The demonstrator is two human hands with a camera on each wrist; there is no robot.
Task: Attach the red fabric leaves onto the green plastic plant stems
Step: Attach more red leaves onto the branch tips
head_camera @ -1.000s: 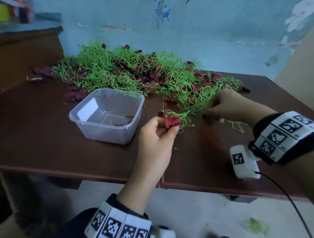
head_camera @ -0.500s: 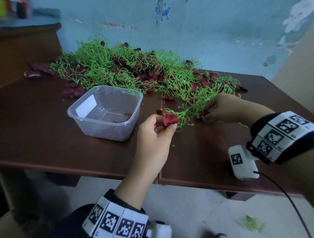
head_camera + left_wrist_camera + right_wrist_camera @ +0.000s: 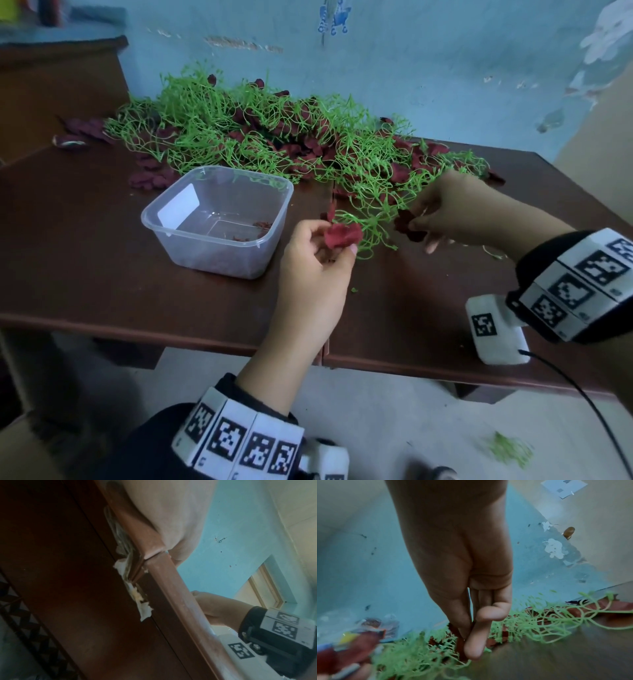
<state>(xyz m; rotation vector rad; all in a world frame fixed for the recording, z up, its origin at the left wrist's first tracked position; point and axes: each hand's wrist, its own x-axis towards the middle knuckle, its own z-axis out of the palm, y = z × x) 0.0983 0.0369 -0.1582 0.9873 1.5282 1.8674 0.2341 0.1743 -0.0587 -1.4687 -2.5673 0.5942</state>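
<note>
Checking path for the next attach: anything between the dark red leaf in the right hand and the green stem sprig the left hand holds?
Nothing visible. The right hand pinches a dark red leaf right beside the green stem sprig held by the left hand. Only bare table lies below; the plastic container sits off to the left.

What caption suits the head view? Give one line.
Both hands pinch red leaves by green stems beside a tub.

A dark wooden table [image 3: 85,267] carries green stems [image 3: 260,137], red leaves [image 3: 150,178] and a clear tub [image 3: 219,222].
</note>
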